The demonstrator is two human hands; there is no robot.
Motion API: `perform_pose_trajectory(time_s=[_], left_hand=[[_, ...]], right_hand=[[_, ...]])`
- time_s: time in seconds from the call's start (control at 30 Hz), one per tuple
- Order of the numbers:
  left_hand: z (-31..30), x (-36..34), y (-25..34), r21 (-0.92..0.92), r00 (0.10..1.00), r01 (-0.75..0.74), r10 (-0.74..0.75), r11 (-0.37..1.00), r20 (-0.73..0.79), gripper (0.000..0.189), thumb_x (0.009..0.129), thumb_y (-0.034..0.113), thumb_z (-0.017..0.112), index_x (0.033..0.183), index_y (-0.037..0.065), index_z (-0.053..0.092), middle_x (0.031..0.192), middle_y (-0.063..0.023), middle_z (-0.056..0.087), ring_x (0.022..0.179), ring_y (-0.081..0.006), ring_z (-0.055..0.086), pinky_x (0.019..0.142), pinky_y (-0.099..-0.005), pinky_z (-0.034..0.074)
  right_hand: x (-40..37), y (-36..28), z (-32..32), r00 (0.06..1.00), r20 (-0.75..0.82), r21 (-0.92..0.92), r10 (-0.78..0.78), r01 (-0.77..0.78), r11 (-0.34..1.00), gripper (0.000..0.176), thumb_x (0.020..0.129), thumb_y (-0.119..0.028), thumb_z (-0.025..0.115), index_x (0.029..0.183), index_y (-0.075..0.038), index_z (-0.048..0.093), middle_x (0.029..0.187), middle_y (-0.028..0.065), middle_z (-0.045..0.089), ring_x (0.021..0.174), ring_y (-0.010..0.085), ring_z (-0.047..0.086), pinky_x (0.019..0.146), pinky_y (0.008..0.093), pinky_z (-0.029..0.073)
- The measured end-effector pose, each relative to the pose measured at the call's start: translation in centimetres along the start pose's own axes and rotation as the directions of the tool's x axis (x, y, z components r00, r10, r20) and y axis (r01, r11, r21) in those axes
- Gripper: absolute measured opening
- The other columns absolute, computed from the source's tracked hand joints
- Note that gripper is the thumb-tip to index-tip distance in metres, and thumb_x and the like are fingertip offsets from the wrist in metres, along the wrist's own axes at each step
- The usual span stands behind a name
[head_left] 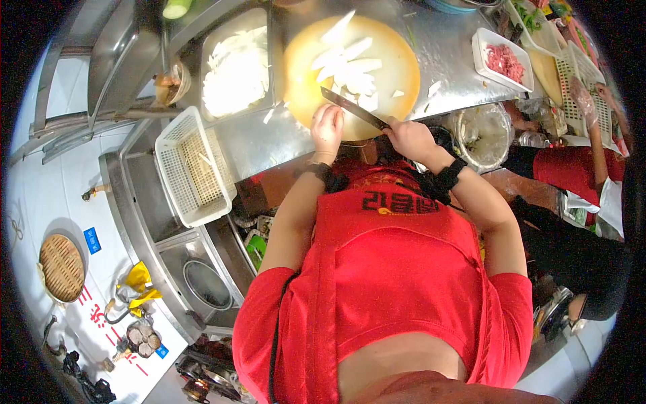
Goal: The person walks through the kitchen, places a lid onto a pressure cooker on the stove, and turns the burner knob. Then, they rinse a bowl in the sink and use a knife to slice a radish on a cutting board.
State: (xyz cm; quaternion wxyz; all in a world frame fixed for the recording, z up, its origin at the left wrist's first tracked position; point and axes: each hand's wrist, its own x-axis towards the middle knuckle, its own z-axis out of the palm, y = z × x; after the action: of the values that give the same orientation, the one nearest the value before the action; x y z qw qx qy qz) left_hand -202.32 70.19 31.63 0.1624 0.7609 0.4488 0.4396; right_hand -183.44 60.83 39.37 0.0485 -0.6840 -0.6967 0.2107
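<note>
My right hand point(412, 140) grips the handle of a kitchen knife point(354, 109), whose blade slants up and left over the near part of a round cutting board point(406, 71). Beside the blade's left end, my left hand point(327, 132) is closed, its fingers bunched at the board's near edge; I cannot tell what, if anything, they hold. Long, pale white vegetable pieces point(350, 64) lie in a loose pile just beyond the blade. A few small scraps are scattered on the board's right side.
Left of the board, a metal tray point(269, 40) holds sliced white pieces. A white plastic basket point(195, 168) stands at the counter's left edge, near a sink point(208, 286). Rightward are a white tub of red meat point(503, 62), a lined bin point(479, 138) and another person's gloved hand point(583, 101).
</note>
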Motion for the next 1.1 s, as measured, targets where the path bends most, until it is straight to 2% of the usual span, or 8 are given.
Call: perform_pose_trajectory(time_s=[0.5,0.63,0.73,0.83,0.93,1.0,1.03,1.1], left_hand=[[0.0,0.1,-0.2,0.022,1.000,-0.010,0.009,1.000,0.017,0.006,0.073,0.007,0.063,0.077,0.004,0.061,0.086,-0.0102,0.060,0.079,-0.0279,0.057,0.072,-0.0349,0.047],[0.2,0.0,-0.3,0.019,1.000,-0.014,0.014,1.000,-0.004,0.006,0.073,0.007,0.063,0.077,0.004,0.060,0.087,-0.0104,0.060,0.080,-0.0282,0.057,0.072,-0.0350,0.047],[-0.1,0.6,0.5,0.020,1.000,0.012,-0.012,1.000,0.010,0.006,0.074,0.009,0.063,0.078,0.004,0.060,0.088,-0.0110,0.060,0.081,-0.0289,0.057,0.072,-0.0354,0.047],[-0.1,0.4,0.4,0.058,0.995,0.056,-0.060,0.997,0.085,0.011,0.075,0.009,0.061,0.084,0.002,0.060,0.092,-0.0119,0.059,0.085,-0.0287,0.057,0.077,-0.0352,0.046],[0.3,0.6,0.0,-0.006,0.982,0.148,-0.147,0.989,0.120,0.019,0.075,0.013,0.063,0.091,0.004,0.059,0.097,-0.0131,0.058,0.091,-0.0297,0.056,0.080,-0.0352,0.045],[0.6,1.1,0.1,0.026,0.985,0.036,-0.040,0.999,0.170,0.043,0.072,0.023,0.069,0.108,0.006,0.054,0.111,-0.0169,0.052,0.105,-0.0328,0.049,0.089,-0.0385,0.041],[0.6,1.5,0.3,0.022,0.985,0.038,-0.041,0.999,0.169,0.043,0.072,0.023,0.069,0.108,0.006,0.054,0.111,-0.0169,0.052,0.105,-0.0328,0.049,0.089,-0.0385,0.041],[0.5,2.6,1.4,0.130,0.928,-0.103,0.048,0.986,0.369,0.069,0.065,0.035,0.074,0.121,0.006,0.045,0.124,-0.0207,0.041,0.115,-0.0377,0.039,0.097,-0.0439,0.033]], right_hand=[[2.6,-0.6,2.6,1.000,0.023,0.025,-0.005,0.004,1.000,0.022,0.081,-0.018,0.047,0.093,-0.001,0.055,0.073,0.0202,0.062,0.067,0.0339,0.062,0.059,0.0447,0.050],[3.1,-0.6,3.2,1.000,0.024,-0.009,0.020,-0.020,1.000,0.024,0.083,-0.021,0.047,0.098,-0.005,0.054,0.075,0.0196,0.062,0.067,0.0349,0.062,0.059,0.0448,0.050],[2.7,-1.0,0.1,1.000,-0.007,0.108,-0.004,0.005,0.994,0.025,0.085,-0.026,0.046,0.101,-0.007,0.053,0.075,0.0198,0.062,0.069,0.0359,0.062,0.061,0.0460,0.049],[1.7,-0.3,-2.5,0.988,0.009,0.091,0.153,-0.153,0.984,0.027,0.086,-0.029,0.046,0.101,-0.008,0.052,0.074,0.0202,0.061,0.072,0.0367,0.061,0.064,0.0472,0.048],[-0.2,2.1,-5.3,0.984,-0.158,0.047,0.086,-0.080,0.996,0.027,0.082,-0.028,0.052,0.102,-0.010,0.053,0.077,0.0171,0.062,0.072,0.0349,0.061,0.064,0.0447,0.049],[-1.6,4.5,-6.7,0.961,-0.276,0.040,0.015,-0.004,0.999,0.032,0.077,-0.027,0.057,0.105,-0.012,0.054,0.083,0.0142,0.062,0.074,0.0332,0.061,0.066,0.0425,0.049],[-2.4,5.4,-7.6,0.971,-0.236,-0.018,0.046,-0.052,0.998,0.034,0.076,-0.026,0.059,0.106,-0.013,0.054,0.086,0.0132,0.062,0.075,0.0327,0.061,0.066,0.0417,0.049],[-3.9,6.3,-10.2,0.982,-0.176,-0.108,0.073,-0.093,0.990,0.037,0.071,-0.022,0.062,0.107,-0.014,0.055,0.087,0.0116,0.060,0.076,0.0318,0.061,0.068,0.0404,0.049]])
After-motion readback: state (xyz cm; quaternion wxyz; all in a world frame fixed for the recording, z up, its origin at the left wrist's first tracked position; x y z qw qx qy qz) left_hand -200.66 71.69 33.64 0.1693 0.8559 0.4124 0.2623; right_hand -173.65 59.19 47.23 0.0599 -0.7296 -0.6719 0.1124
